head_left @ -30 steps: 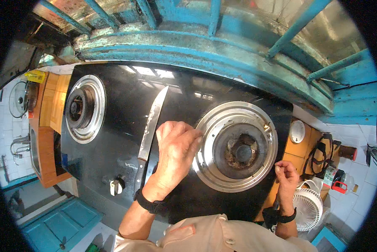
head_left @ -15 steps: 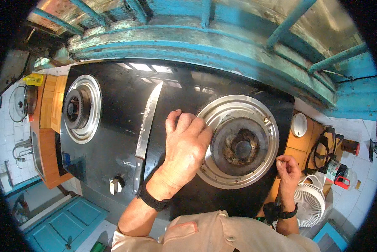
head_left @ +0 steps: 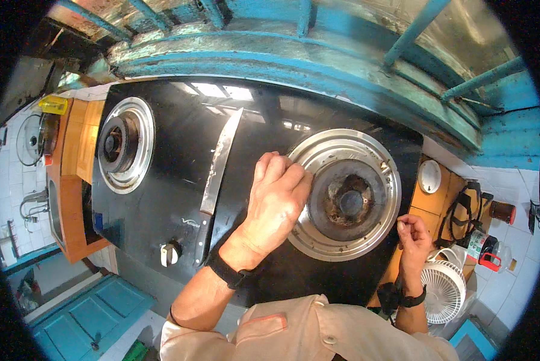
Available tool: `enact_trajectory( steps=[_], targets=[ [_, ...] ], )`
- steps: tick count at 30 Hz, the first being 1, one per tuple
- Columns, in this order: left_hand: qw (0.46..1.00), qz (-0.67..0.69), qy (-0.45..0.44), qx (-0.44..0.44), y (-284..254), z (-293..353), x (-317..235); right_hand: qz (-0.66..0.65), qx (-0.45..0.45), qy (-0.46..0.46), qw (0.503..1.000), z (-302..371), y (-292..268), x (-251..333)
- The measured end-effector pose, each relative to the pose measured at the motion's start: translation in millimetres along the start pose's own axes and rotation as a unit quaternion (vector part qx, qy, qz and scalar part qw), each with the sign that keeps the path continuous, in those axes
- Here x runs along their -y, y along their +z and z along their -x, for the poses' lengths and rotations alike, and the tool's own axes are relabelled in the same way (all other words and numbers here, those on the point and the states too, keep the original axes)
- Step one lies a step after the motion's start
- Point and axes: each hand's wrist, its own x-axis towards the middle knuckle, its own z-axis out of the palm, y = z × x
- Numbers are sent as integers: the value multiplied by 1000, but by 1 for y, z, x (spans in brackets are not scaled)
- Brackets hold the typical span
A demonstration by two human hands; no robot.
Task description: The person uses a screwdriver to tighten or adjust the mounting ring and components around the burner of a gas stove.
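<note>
A black glass-topped gas stove (head_left: 261, 265) fills the middle of the view. My left hand (head_left: 277, 201) is over it, fingers curled in at the left rim of the right burner's steel drip tray (head_left: 348, 256); whatever may be under the fingertips is hidden. Within that tray sits the dark, stained burner (head_left: 349, 201). Left of my left hand a long kitchen knife (head_left: 219, 168) lies flat, its blade pointing away, with bits stuck to it. At the stove's right edge my right hand (head_left: 414, 240) is pinched closed; nothing clear shows between its fingers.
The left burner (head_left: 118, 144) sits in its own tray, with a control knob (head_left: 170, 254) near the front. On the right are a small white dish (head_left: 429, 177), a black strap, a clear bottle (head_left: 477, 243) and a white fan (head_left: 443, 292). A blue barred window (head_left: 306, 63) borders the back.
My left hand has shifted slightly right, nearer the burner tray, and its fingers are drawn in more. The right hand stays about where it was. The whole view has shifted a little.
</note>
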Motion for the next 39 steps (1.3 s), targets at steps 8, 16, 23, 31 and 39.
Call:
enact_trajectory(
  steps=[8,16,23,31,39],
  targets=[
    [999,25,-7,-39,12,2,2,-12,-20,32,999,1,1,-1],
    [999,5,-6,-42,12,11,15,-156,-90,21,983,24,-15,-25],
    [1000,26,-12,-2,12,1,5,38,-132,5,991,91,-56,-77],
    [999,29,-6,-20,14,6,17,423,-89,-44,901,134,-41,-101],
    [999,33,7,-27,17,9,15,346,-86,-48,933,135,-52,-130]
  ],
)
